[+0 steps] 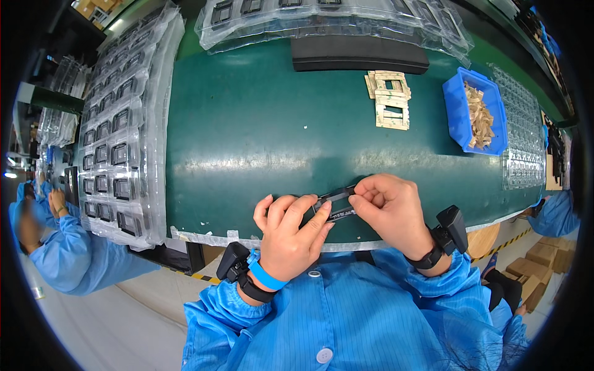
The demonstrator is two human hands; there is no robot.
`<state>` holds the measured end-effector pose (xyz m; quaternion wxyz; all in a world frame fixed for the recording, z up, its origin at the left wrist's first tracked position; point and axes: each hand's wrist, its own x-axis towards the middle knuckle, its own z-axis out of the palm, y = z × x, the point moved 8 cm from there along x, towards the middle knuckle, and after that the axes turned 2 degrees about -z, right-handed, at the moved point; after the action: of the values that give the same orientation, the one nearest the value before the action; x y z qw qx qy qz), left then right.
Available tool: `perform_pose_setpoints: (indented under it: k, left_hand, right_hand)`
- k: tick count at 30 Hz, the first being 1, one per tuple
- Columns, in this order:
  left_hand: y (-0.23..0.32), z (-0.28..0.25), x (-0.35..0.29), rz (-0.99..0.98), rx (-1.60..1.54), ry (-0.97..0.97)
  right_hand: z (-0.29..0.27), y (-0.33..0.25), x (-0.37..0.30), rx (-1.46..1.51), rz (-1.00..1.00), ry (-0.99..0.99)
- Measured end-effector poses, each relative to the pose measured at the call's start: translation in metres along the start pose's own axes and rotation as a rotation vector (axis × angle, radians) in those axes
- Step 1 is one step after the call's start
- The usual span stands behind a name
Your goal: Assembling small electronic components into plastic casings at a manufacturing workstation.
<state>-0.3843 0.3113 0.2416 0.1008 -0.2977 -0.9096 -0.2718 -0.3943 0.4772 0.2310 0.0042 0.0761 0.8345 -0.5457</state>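
Note:
Near the table's front edge, my two hands meet over a small black rectangular frame (340,206). My left hand (289,232) grips its left end, with the thumb and fingers spread along it. At the frame's right end, the thumb and forefinger of my right hand (394,207) are pinched together on its edge. Whether a thin strip is also caught in that pinch is too small to tell. The fingers cover both ends of the frame. Farther back on the table lies a small pile of cream-coloured cut-out frames (383,119).
Clear plastic trays with black frames (117,151) are stacked at left, and more trays (322,28) lie at the back by a long black box (359,54). A blue bin (453,114) holds brown scraps, with an clear tray (523,133) beside it. A co-worker (80,253) sits at left.

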Motion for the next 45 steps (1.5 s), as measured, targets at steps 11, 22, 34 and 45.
perform_pose_setpoints:
  k: [11,22,34,45]
  left_hand:
    - [0.0,0.001,0.0,-0.011,0.011,0.008]
    - [-0.001,-0.002,0.001,0.0,-0.022,0.045]
    - [0.006,-0.008,0.001,-0.193,-0.011,0.046]
    - [-0.017,0.002,0.037,-0.219,-0.248,-0.065]
  right_hand:
    - [0.001,0.002,0.0,0.003,0.004,-0.004]
    - [-0.001,-0.009,-0.004,-0.1,-0.091,0.059]
    - [-0.018,-0.017,-0.003,-0.147,-0.156,0.209]
    - [-0.006,0.012,0.009,0.111,0.054,-0.102]
